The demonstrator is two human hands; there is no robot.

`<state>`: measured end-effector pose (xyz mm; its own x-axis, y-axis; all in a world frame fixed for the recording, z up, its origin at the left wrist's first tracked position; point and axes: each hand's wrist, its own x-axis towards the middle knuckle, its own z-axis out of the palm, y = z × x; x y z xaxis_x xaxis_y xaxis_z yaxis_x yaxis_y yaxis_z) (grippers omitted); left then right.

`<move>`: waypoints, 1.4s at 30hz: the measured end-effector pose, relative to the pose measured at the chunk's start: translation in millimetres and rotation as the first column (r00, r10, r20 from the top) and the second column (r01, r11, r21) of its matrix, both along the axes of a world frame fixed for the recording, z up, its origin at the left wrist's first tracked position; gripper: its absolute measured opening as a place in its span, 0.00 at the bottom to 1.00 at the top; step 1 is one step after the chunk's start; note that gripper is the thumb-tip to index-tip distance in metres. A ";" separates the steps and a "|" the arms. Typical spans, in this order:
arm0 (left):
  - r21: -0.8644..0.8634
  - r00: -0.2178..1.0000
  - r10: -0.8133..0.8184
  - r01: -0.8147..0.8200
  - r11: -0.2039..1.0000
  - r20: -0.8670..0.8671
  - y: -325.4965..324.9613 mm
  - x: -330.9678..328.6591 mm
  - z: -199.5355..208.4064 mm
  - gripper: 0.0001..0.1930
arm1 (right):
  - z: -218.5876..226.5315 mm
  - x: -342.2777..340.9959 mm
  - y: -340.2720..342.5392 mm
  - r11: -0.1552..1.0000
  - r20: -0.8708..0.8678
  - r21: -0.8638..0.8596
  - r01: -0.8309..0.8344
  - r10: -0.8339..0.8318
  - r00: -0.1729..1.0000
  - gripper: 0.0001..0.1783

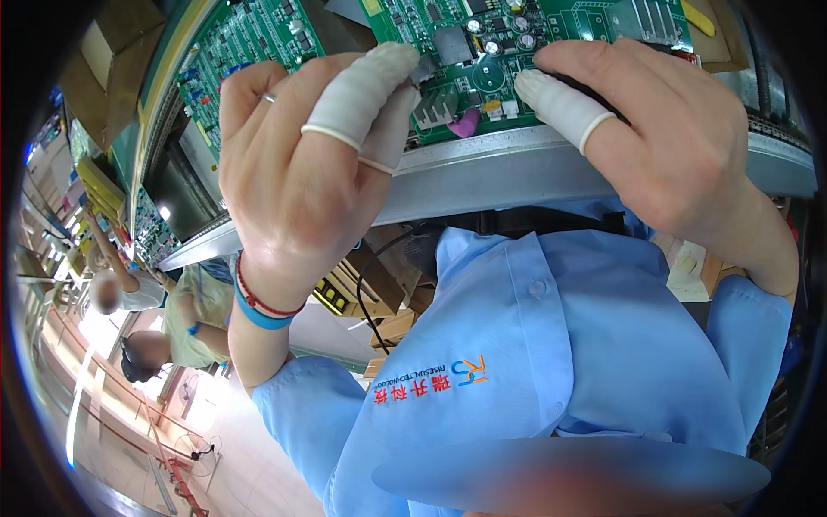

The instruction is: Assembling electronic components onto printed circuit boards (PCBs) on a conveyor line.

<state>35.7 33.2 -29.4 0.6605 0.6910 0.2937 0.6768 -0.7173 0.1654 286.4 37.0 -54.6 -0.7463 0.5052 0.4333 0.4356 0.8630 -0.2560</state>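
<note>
A green circuit board (534, 108) lies across the metal rail, carrying heat sinks, round capacitors and a purple disc-shaped part (466, 123). My left hand (297, 164) is closed over its left part, white finger covers on the forefinger and thumb. Those two tips pinch together beside a small grey part (424, 69); whether they grip it is hidden. On the right, my right hand (668, 129) touches the board, its thumb in a white finger cover. Thumb and forefinger tips rest a little apart, with board surface showing between them.
A second green circuit board (250, 73) lies to the left. The metal rail (482, 177) runs along the near edge. Cardboard boxes (108, 73) stand at far left, and a black cable (362, 289) hangs below the rail. Two people (194, 310) are farther off at left.
</note>
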 end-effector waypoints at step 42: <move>-0.610 0.011 0.670 0.424 0.669 0.742 -22.8 53.6 38.5 0.14 | 39.1 -28.5 -2.8 0.980 -0.783 -0.174 0.093 -0.195 0.590 0.15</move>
<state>89.2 10.3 9.1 0.0341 0.9993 -0.0125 -0.4461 0.0264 0.8946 258.0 34.2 -15.4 -0.0457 0.6537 0.7554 0.1322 0.7535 -0.6441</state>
